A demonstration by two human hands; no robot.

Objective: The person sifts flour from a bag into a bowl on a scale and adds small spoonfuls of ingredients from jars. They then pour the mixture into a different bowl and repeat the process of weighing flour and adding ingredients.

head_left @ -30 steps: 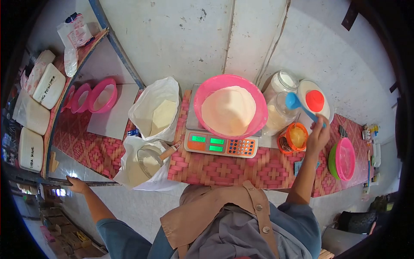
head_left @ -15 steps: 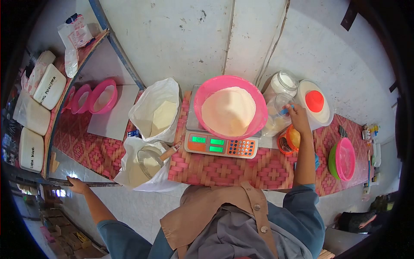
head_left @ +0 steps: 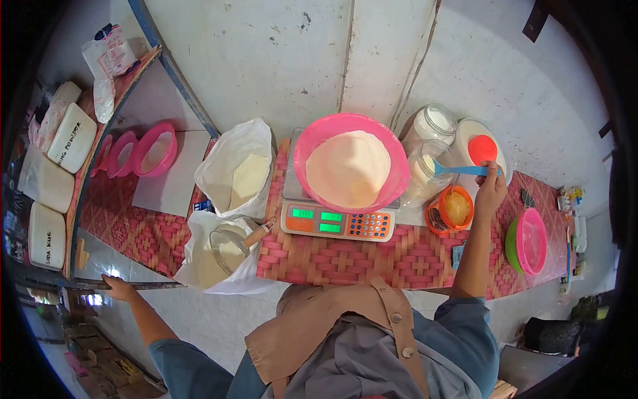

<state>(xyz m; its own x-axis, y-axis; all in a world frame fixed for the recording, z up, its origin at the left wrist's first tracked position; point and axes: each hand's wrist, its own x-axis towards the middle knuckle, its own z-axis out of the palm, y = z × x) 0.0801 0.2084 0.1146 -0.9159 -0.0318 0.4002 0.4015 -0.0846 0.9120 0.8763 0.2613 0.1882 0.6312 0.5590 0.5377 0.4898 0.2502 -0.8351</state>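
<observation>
My right hand (head_left: 492, 181) is closed on the handle of a blue spoon (head_left: 466, 170), whose bowl holds some white powder at the mouth of a clear jar (head_left: 420, 183). Just below the spoon is an orange-rimmed tub (head_left: 457, 208) with yellowish contents. A pink bowl (head_left: 302, 156) of pale flour rests on the orange digital scale (head_left: 337, 223), whose green displays are lit. Far to the left, my left hand (head_left: 119, 287) rests on a dark metal bar (head_left: 156, 284), fingers partly visible.
Two white sacks (head_left: 211, 169) of flour stand left of the scale, a strainer (head_left: 229, 249) in the front one. Pink bowls (head_left: 156, 149) and labelled tubs (head_left: 48, 236) are further left. A red-lidded container (head_left: 482, 149) and nested pink-green bowls (head_left: 531, 241) are at right.
My right hand has drawn back to the right and lifted the blue spoon out of the jar. My left hand stays on the bar.
</observation>
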